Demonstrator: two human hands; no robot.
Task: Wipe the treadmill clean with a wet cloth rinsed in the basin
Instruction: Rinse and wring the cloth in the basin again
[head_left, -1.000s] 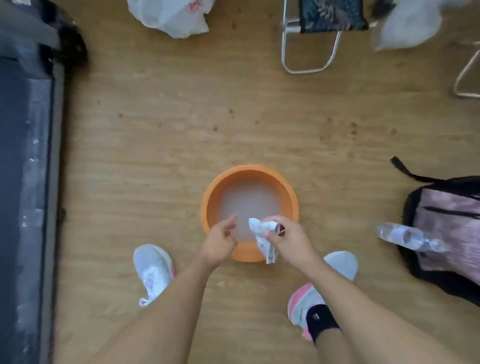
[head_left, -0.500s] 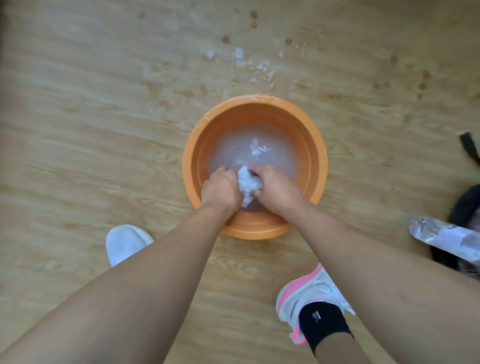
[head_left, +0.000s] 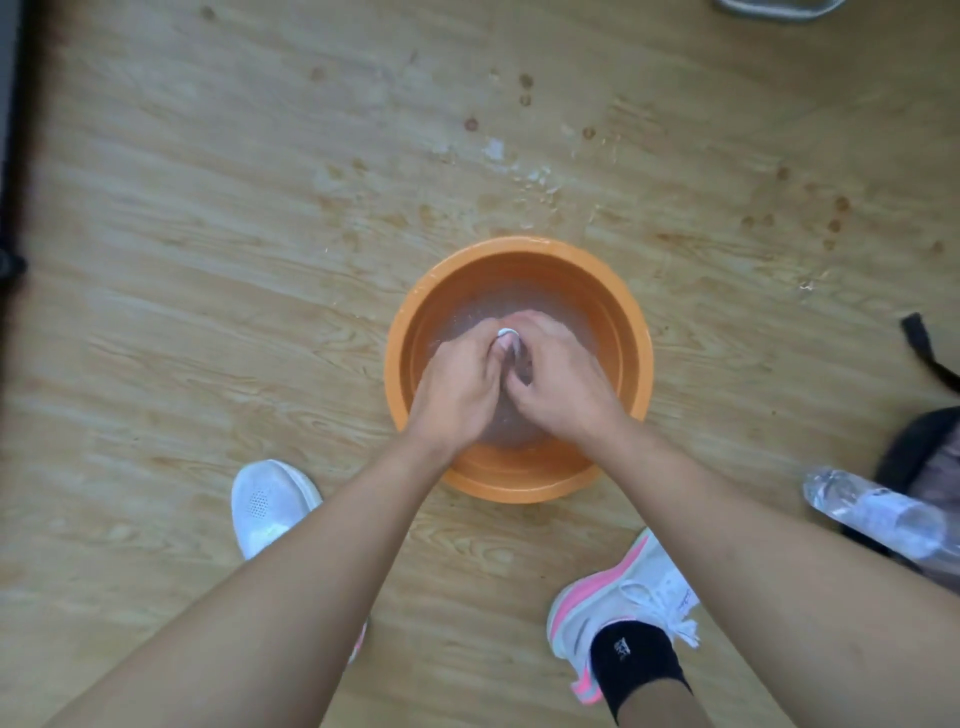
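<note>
Cloth (head_left: 506, 335), white and wet, showed only as a small bunched knob between the two hands, just right of the frame's centre, inside the orange basin (head_left: 519, 248) and at the surface of its cloudy water (head_left: 462, 319). The left hand (head_left: 457, 389) and the right hand (head_left: 563, 384) were pressed together knuckle to knuckle, the fingers of both curled round the cloth and clenching it between them; most of the cloth was hidden in that grip. Both forearms reached up from the lower corners of the frame, over the basin's near rim. The basin stood on a wood-patterned floor (head_left: 208, 260), with wet splashes (head_left: 524, 174) and small brown spots just above it. A white shoe (head_left: 270, 504) lay at lower left of the basin, a white shoe with a pink sole (head_left: 618, 597) and a black sock (head_left: 636, 660) at lower right. At the right edge a clear plastic bottle (head_left: 878, 512) lay against a dark bag (head_left: 924, 457). A dark edge (head_left: 8, 156) ran down the left side.
</note>
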